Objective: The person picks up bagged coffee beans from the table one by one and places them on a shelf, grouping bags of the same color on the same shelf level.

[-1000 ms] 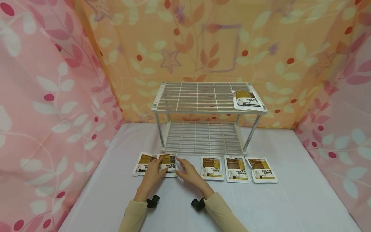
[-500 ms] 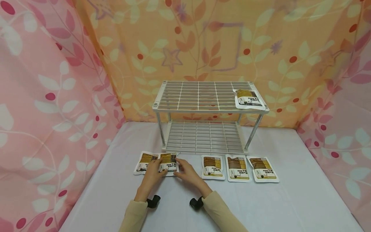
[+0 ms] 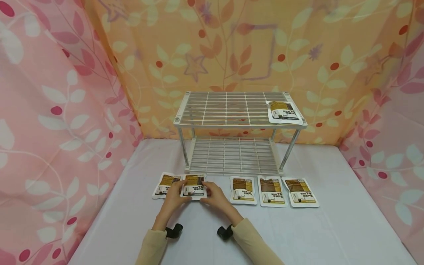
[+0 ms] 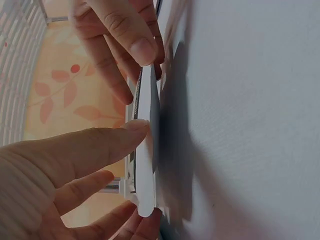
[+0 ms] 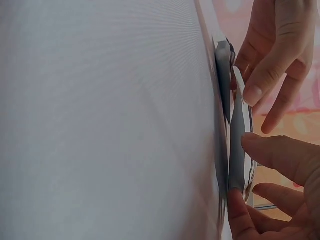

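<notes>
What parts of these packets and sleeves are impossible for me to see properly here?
- Head view: part of the leftmost flat, white-and-gold rectangular packet, hidden by the left hand.
- Head view: the finest print on the held white-and-gold rectangular packet, too small to read.
- Left wrist view: that packet's printed front, seen nearly edge-on.
- Head view: the beige fabric sleeves, cut off by the bottom edge.

Soft shadows darken the tabletop (image 4: 255, 110) in the dim left-wrist view.
</notes>
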A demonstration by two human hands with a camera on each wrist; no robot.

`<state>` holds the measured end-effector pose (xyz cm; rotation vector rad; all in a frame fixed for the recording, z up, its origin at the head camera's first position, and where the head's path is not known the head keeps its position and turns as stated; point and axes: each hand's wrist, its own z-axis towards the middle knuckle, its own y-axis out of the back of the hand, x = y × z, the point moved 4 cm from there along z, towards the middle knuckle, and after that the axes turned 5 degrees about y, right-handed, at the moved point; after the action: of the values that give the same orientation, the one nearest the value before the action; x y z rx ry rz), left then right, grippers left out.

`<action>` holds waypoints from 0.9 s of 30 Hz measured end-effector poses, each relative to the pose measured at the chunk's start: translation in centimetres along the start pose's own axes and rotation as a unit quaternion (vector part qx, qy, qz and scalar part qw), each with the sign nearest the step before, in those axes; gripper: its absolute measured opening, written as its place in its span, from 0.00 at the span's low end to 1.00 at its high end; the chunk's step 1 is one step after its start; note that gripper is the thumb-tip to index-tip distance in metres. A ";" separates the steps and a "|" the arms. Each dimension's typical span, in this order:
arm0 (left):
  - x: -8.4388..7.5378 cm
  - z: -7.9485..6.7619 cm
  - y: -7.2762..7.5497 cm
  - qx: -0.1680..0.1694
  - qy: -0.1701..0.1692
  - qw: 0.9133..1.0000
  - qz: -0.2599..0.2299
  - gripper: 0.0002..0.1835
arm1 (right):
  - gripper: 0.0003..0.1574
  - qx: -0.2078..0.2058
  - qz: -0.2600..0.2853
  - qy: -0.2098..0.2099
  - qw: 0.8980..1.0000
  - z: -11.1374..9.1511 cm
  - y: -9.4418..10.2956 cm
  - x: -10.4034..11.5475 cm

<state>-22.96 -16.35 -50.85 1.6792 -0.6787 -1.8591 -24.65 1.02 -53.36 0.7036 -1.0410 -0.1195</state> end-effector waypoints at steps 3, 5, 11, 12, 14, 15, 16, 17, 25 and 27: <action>0.0 -0.1 -0.2 -0.001 -0.006 1.000 -0.006 0.35 | 0.41 -0.005 -0.003 0.001 1.000 -0.1 0.3 0.1; -0.1 -0.1 -0.3 -0.003 -0.011 1.000 -0.006 0.35 | 0.41 -0.008 -0.005 0.001 1.000 -0.3 0.5 0.2; -0.7 -0.3 -0.4 -0.001 -0.020 1.000 0.001 0.36 | 0.41 -0.011 -0.006 -0.011 1.000 -0.8 1.2 0.4; -0.9 -0.4 -0.4 0.001 -0.017 1.000 0.000 0.35 | 0.41 -0.012 -0.005 -0.012 1.000 -0.9 1.3 0.5; -1.1 -0.5 -0.4 0.005 -0.012 1.000 -0.001 0.35 | 0.41 -0.018 0.004 -0.011 1.000 -1.0 1.5 0.7; -1.2 -0.6 -0.4 0.006 -0.007 1.000 -0.003 0.35 | 0.41 -0.021 0.008 -0.011 1.000 -1.1 1.6 0.8; -1.3 -0.7 -0.4 0.007 -0.001 1.000 -0.006 0.35 | 0.41 -0.026 0.012 -0.008 1.000 -1.1 1.8 0.9; -1.4 -0.7 -0.4 0.006 0.003 1.000 -0.011 0.35 | 0.41 -0.030 0.015 -0.005 0.999 -1.2 1.9 1.0; -2.5 -0.9 -0.4 -0.017 -0.021 0.999 -0.040 0.36 | 0.42 -0.055 0.012 -0.015 0.998 -1.5 2.9 1.4; -2.8 -0.8 -0.4 -0.023 -0.024 0.998 -0.045 0.37 | 0.42 -0.063 0.017 -0.023 0.998 -1.7 3.2 1.6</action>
<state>-21.94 -14.14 -49.19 1.6649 -0.5833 -1.9693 -23.19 3.64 -50.80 0.5697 -1.0784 -0.1707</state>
